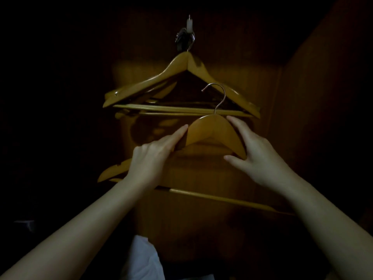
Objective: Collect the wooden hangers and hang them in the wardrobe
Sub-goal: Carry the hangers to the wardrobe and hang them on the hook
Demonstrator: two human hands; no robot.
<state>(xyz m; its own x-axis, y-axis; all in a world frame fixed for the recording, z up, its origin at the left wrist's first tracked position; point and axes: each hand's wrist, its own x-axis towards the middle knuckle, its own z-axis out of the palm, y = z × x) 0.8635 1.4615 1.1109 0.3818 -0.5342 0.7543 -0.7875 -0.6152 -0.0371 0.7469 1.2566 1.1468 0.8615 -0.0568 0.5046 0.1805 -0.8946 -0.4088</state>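
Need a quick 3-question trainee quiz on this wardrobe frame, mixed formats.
1. True or false: the hanger in the hands already hangs from the wall hook.
2. Which hands hold it? A) left only B) right only C) both
3. Fill in: the held hanger's metal hook points ____.

Key:
1. False; it sits below the hung hangers, its hook free.
2. C; the left hand and the right hand each have a grip on one shoulder of it.
3. Up.
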